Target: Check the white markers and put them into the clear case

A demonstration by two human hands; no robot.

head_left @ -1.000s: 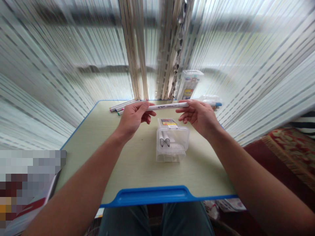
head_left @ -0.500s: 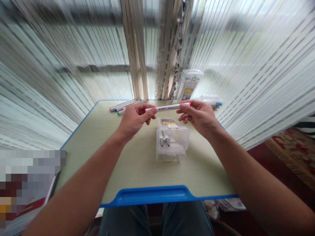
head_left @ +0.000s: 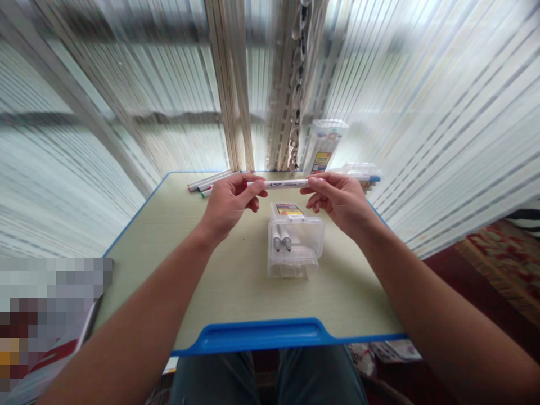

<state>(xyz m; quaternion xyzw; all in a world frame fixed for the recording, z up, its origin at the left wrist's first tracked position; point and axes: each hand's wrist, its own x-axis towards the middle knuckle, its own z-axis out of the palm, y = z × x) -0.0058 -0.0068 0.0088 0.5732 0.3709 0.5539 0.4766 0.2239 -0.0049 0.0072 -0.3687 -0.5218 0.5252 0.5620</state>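
Observation:
A white marker pen [head_left: 287, 184] with red ends lies level between my two hands, above the table. My left hand [head_left: 231, 202] pinches its left end between thumb and fingers. The other end is gripped by my right hand [head_left: 337, 197], thumb in front and lower fingers loosely curled. Below the pen, a clear plastic case [head_left: 301, 239] rests on the table with its lid open and a yellow label at the back. Two grey-tipped markers [head_left: 282, 239] lie inside it. Behind my left hand, several loose markers [head_left: 206, 183] are partly hidden by my fingers.
The pale table [head_left: 236, 292] has a blue rim with a raised tray [head_left: 261, 336] at the front. A tall clear container [head_left: 324, 147] stands at the back right, beside another clear case [head_left: 360, 170]. String curtains [head_left: 177, 84] hang just behind the table.
The marker has turned in my fingers and its red ends have come into view. My thumbs have shifted along it, while both hands stay in nearly the same place.

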